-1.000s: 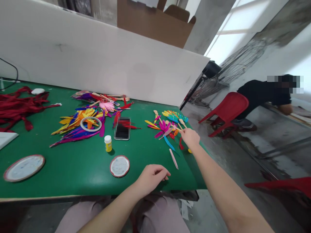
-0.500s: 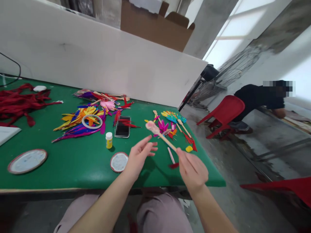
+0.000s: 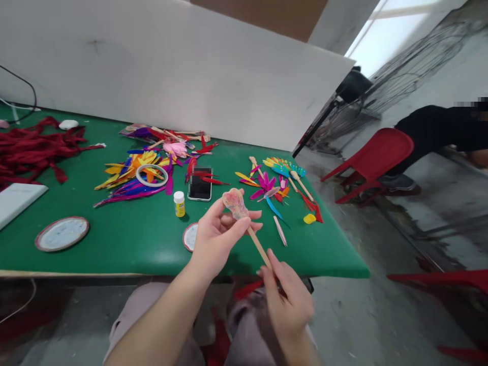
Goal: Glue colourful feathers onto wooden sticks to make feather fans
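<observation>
A slim wooden stick (image 3: 258, 246) with a broad, rounded head (image 3: 235, 202) smeared pink and grey is tilted over the front of the table. My left hand (image 3: 218, 234) is closed around the base of the head, with the thumb across it. Lower down, my right hand (image 3: 287, 295) pinches the handle. Left of my left hand stand a small white-capped yellow bottle (image 3: 179, 204) and a round white lid (image 3: 189, 237), partly hidden by that hand. A pair of pale tweezers (image 3: 280, 231) lies right of the stick, below loose magenta and blue feathers (image 3: 265, 185).
The green table (image 3: 141, 244) bears a phone (image 3: 200, 185), a feather pile under a white ring (image 3: 151, 176), red strips (image 3: 41, 147), an oval plate (image 3: 62, 234), a feathered fan (image 3: 284, 168) and a yellow cap (image 3: 309, 218). A person sits beyond, on a red chair (image 3: 385, 152).
My left hand, open and apart before, has closed on the stick's head. My right hand has moved down and slightly left with the handle. The camera view has tilted down and shifted.
</observation>
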A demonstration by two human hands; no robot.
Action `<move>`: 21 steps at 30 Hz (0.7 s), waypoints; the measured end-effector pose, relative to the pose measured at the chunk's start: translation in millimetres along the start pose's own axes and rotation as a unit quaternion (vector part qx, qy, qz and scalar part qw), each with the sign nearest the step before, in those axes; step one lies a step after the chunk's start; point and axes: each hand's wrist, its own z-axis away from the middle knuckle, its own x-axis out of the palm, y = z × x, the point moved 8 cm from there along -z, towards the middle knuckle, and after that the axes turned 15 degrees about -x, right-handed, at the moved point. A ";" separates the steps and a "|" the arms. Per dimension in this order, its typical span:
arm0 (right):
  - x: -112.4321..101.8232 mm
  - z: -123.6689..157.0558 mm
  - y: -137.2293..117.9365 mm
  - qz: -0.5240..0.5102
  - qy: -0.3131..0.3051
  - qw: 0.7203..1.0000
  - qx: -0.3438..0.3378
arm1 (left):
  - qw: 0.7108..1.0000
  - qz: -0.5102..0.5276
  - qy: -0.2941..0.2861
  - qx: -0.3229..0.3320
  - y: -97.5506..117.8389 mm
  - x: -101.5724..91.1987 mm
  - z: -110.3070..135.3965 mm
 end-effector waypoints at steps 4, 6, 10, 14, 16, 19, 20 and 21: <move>14.5 20.9 10.2 -0.088 -0.032 0.977 0.190 | 1.000 -0.005 0.007 -0.006 -0.7 -3.4 -0.3; 23.1 32.4 11.9 -0.117 -0.058 0.954 0.268 | 1.000 -0.010 0.016 -0.010 -1.0 -6.0 -0.5; 36.8 44.3 10.6 -0.176 -0.101 0.918 0.341 | 0.999 -0.018 0.017 -0.024 -3.8 -7.2 -2.8; 43.1 48.1 14.7 -0.168 -0.138 0.910 0.354 | 0.998 -0.027 0.024 -0.054 -15.6 -5.7 -8.5; 47.6 51.4 17.8 -0.166 -0.159 0.905 0.357 | 0.997 -0.033 0.021 -0.073 -25.5 -3.2 -11.9; 49.7 56.8 27.3 -0.151 -0.170 0.903 0.364 | 0.992 -0.049 0.016 -0.113 -47.3 -0.1 -17.3; 48.8 58.2 32.4 -0.139 -0.171 0.905 0.365 | 0.989 -0.062 0.011 -0.132 -56.8 0.9 -19.3; 47.1 59.4 38.6 -0.125 -0.170 0.907 0.366 | 0.985 -0.079 0.003 -0.154 -67.1 2.1 -21.2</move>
